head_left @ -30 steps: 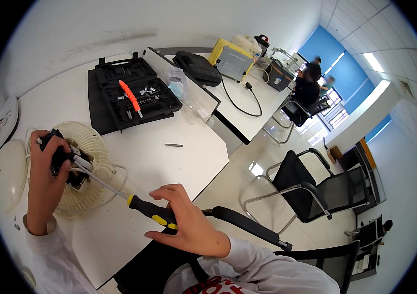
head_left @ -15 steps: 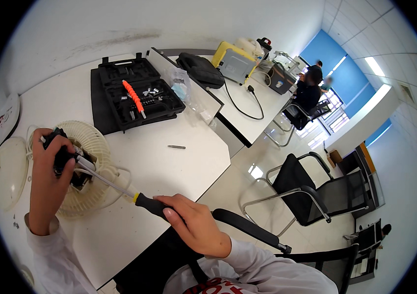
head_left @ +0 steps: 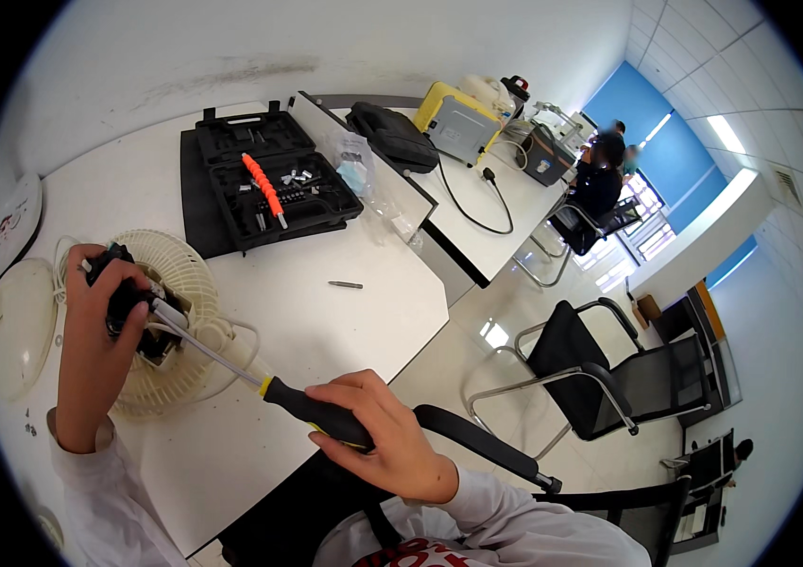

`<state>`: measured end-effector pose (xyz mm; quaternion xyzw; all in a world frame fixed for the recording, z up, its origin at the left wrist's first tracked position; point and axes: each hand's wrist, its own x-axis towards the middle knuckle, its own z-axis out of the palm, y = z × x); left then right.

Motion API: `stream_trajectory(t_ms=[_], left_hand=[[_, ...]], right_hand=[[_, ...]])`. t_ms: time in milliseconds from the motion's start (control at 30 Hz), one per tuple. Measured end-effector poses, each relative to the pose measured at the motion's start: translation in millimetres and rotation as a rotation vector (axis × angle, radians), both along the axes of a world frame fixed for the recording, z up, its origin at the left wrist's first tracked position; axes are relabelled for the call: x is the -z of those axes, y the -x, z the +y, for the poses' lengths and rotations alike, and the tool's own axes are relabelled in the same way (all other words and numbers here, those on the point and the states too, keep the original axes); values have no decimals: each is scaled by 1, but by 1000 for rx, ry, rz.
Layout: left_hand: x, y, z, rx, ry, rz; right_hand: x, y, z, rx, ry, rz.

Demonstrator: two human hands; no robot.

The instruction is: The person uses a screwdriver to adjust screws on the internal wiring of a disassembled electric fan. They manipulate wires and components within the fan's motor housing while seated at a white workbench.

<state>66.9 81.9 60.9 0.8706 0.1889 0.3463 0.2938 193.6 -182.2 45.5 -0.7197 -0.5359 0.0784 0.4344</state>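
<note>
On the white table at the left lies a cream fan, its round slatted grille beneath and its inner parts exposed. My left hand is closed around the dark motor unit in the fan's middle. In my right hand is the grey-and-yellow handle of a long-shafted screwdriver. Its shaft slants up and left into the motor area, beside my left fingers. The tip is hidden there. A pale cable loops out beside the fan.
An open black tool case with an orange flexible shaft lies beyond the fan. A loose screwdriver bit rests on the table. Cream fan housing is at far left. A black chair stands right; people sit farther back.
My right fingers have shifted and turned on the screwdriver handle, leaving more of it showing. My left hand keeps its hold on the motor unit. The view has moved slightly.
</note>
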Motion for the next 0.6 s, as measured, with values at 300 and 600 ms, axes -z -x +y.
stream_trajectory(t_ms=[300, 600], left_hand=[[-1, -1, -2, -3, -14, 6], [1, -2, 0, 4, 8, 1]], right_hand=[[-3, -3, 0, -35, 72, 39], [-3, 0, -3, -23, 35, 8]])
